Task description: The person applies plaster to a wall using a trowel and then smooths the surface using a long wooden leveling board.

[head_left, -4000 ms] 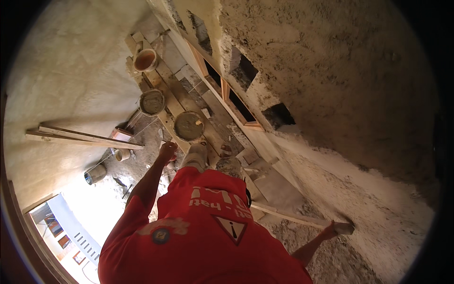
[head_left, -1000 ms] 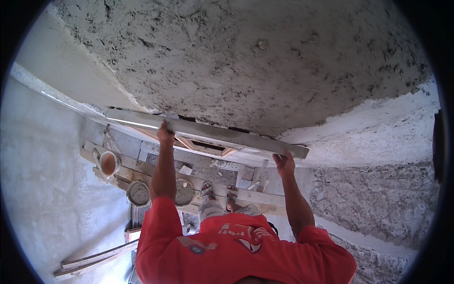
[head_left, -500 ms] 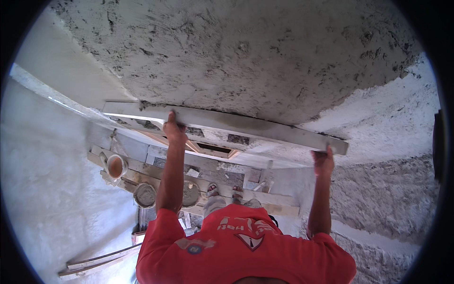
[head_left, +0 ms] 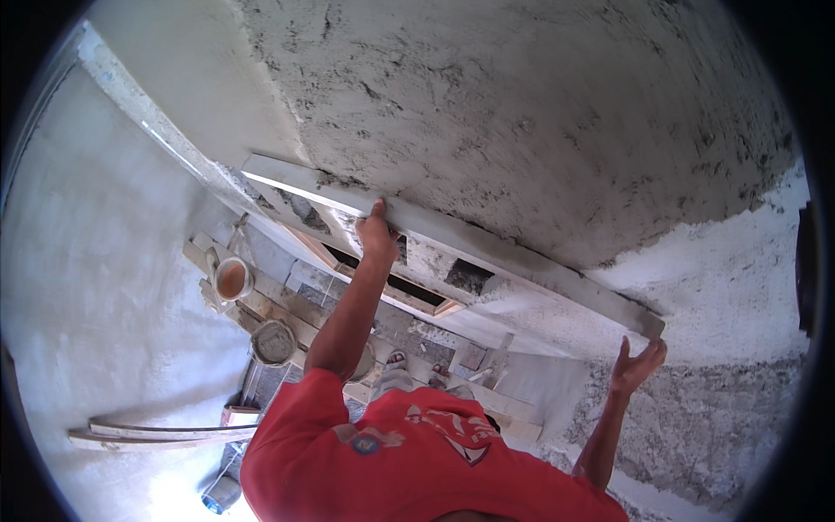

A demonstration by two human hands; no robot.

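The person in the red shirt is pressing a long straightedge board (head_left: 452, 248) flat against the rough wet plaster (head_left: 539, 113), the board running on a slant from upper left down to lower right. The left hand (head_left: 378, 235) is curling over the board's edge near its middle, fingers wrapped on top and thumb underneath, gripping firmly. The right hand (head_left: 637, 364) is hanging just below the board's lower right end with fingers spread loose, not closing on anything; whether a fingertip is grazing the corner I cannot tell.

The board is looking stiff and straight, not sagging between the two ends, and probably light enough for one arm to steady for an instant. It is coated in grey mortar, so it is likely feeling gritty and a little slick. Taking it wide apart, one hand toward each end, seems the surest hold, since a grip near the middle alone lets the long ends swing.

Below, a bucket (head_left: 232, 278) and a round pan (head_left: 273, 342) are sitting on the scaffold planks (head_left: 300, 317).
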